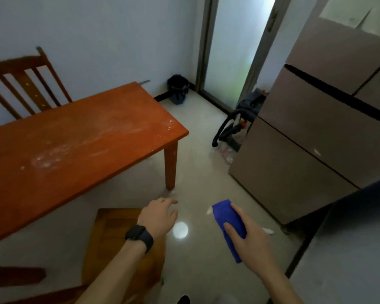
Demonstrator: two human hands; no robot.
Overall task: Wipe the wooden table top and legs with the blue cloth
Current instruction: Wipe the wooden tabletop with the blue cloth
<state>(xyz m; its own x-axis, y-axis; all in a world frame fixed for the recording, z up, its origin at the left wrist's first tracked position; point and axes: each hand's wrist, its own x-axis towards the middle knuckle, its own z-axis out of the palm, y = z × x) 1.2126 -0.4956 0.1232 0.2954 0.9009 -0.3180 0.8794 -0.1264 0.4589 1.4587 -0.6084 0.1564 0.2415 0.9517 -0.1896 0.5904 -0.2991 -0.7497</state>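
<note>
Starting on the wooden table, which fills the view around 9 o'clock, looks the sound course. Its top carries pale dusty smears, so long overlapping strokes from the far edge to the near one should lift them before the legs are done. The right hand, at 5 o'clock, grips the folded blue cloth, thumb laid over it; opening a fold would give a wider wiping face. The left hand, at 7 o'clock, is empty, fingers loosely spread. Only one leg shows. The others are hidden under the top, the table's left end is cut off, and the fingers beneath the cloth cannot be seen.
</note>
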